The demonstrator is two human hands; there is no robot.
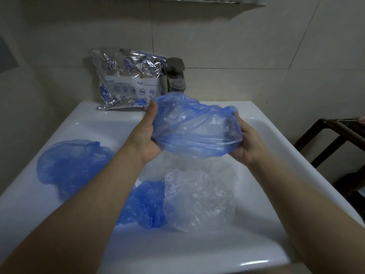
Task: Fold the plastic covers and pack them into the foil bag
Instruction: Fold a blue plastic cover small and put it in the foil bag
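While both arms reach forward over a white basin (262, 123), the left hand (147, 135) and the right hand (245, 143) hold a blue plastic cover (194, 127) between them above the bowl. The left hand grips the cover's 9 o'clock end, thumb upright along its edge; the right hand grips the 3 o'clock end, its fingers curled round and hidden behind the film. The held cover is bunched into a loose oblong, translucent at its middle. A second blue cover (69, 165) lies spread on the basin's rim at 9 o'clock. A third blue cover (144, 204) lies in the bowl at 6 o'clock, partly overlapped by a crumpled clear cover (199, 198) on its 3 o'clock side. The foil bag (128, 80), printed with blue fish symbols, leans upright at 11 o'clock on the basin's back ledge, just beside a metal tap (175, 76).
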